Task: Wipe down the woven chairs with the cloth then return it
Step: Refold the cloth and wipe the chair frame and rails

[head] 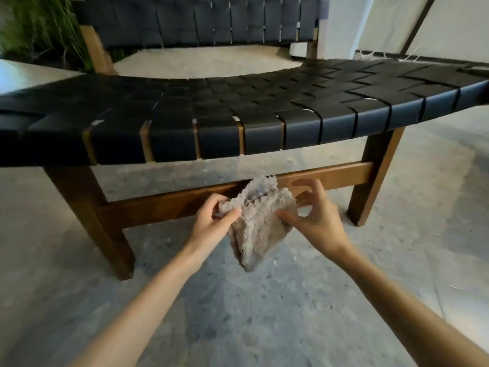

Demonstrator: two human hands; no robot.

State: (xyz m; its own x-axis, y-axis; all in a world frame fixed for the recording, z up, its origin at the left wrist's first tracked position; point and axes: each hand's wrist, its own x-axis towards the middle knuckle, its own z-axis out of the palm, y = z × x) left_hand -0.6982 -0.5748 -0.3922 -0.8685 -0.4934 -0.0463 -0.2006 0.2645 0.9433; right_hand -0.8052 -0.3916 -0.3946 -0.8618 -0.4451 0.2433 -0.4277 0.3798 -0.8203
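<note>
Cloth (pixel 258 229), grey and shaggy, is held between both of your hands in mid-air, low in front of the woven chair (pixel 238 107) and touching none of it. It hangs bunched, its upper edge level with the wooden front rail (pixel 164 205) and its lower corner pointing down toward the speckled concrete floor (pixel 238 313).

Both of your forearms reach forward from the lower corners of the view and converge on the cloth, wrists roughly level.

Your left hand (pixel 211 221) is curled: thumb on the near face, fingers wrapped behind, gripping the cloth's upper left edge.

Your right hand (pixel 315 221) pinches the right edge between thumb and forefinger, which form a loose ring; the remaining fingers are spread and raised clear of the fabric, in front of the rail.

The chair's black strap seat spans the view above your hands, on brown wooden legs. Its woven backrest (pixel 201 19) stands behind. A green plant (pixel 39 27) sits at the upper left.
</note>
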